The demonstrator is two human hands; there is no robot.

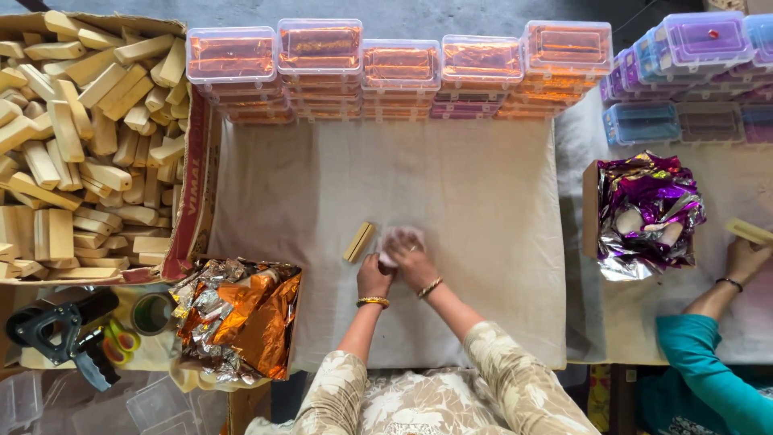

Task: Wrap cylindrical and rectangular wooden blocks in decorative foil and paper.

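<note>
Wrapped bar (400,242), a small block in pale crinkly wrap, lies on the cloth-covered worktop (483,242) just ahead of you, under both of your hands. It looks light and stiff inside, with a thin, slippery skin that probably creases easily, so take it by the long sides rather than the loose ends. Going left to right: a cardboard box (193,201) with a red printed flap is heaped with bare tan bars (80,145); below it sit a tape dispenser (56,334) and an open carton of orange and silver foil sheets (241,318). One unwrapped bar (359,242) lies just left of your hands. Your left hand (374,278) is curled against the wrap's near edge, and your right hand (412,266) presses down on top of it, fingers closed over the wrap. Behind, clear lidded boxes with orange contents (400,68) stand stacked in a row; purple and blue ones (700,48) follow. At far right, purple foil (648,209) fills a carton beside another person's hand (745,258).
</note>
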